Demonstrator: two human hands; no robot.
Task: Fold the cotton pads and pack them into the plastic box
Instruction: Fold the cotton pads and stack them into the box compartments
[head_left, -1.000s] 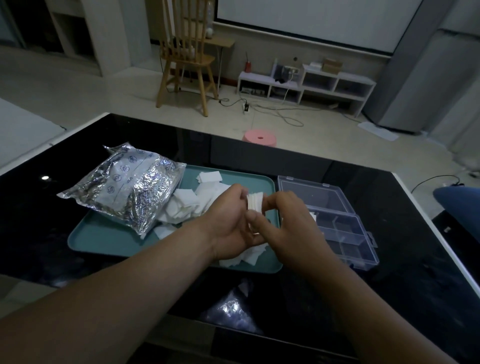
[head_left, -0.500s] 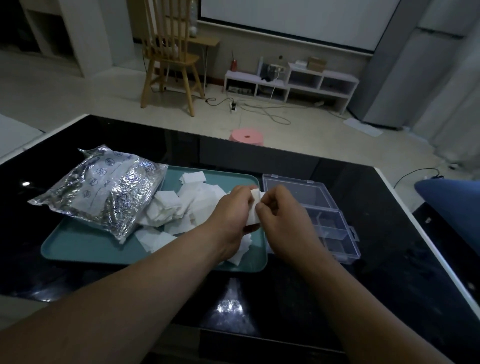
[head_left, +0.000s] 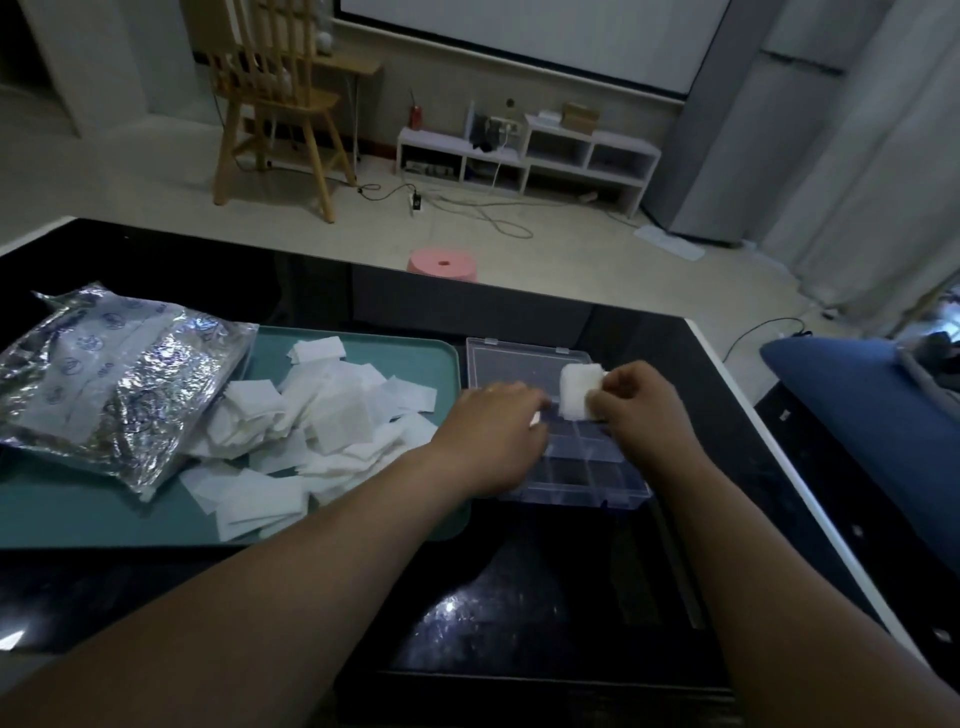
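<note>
Step in hand: packing. One pad is folded and on its way into the box. The right hand (head_left: 641, 410) pinches a folded cotton pad (head_left: 577, 397) between thumb and fingertips, fingers curled, knuckles up. The pad is a thick white wad held in the air over the far cells of the plastic box (head_left: 582, 491), not yet down in any cell.

The left hand (head_left: 493, 431) is palm down at the box's 9 o'clock edge, fingers reaching in over the rim toward the pad. There is motion blur here, and a white speck at the fingertips may be a pad corner. I cannot tell whether this hand grips anything or only steadies the box. Both forearms come in from 6 o'clock, roughly parallel, wrists low over the black tabletop (head_left: 519, 597).

The box is open, with the lid (head_left: 524, 364) laid back flat at its 12 o'clock and the clear divided base nearer the person. It sits just beside the teal tray (head_left: 104, 514), at the tray's 3 o'clock. Loose cotton pads (head_left: 322, 415) are heaped unfolded across the middle of the tray. A foil bag (head_left: 114, 374) lies at the tray's 9 o'clock end, touching the heap.

Next move, as I judge it: lower the wad into one cell, press it down so the fold holds, and only then let go. The soft pad will likely spring open if freed early. After that a hand goes back toward 9 o'clock for another pad. With a big heap left, the task looks far from done.
</note>
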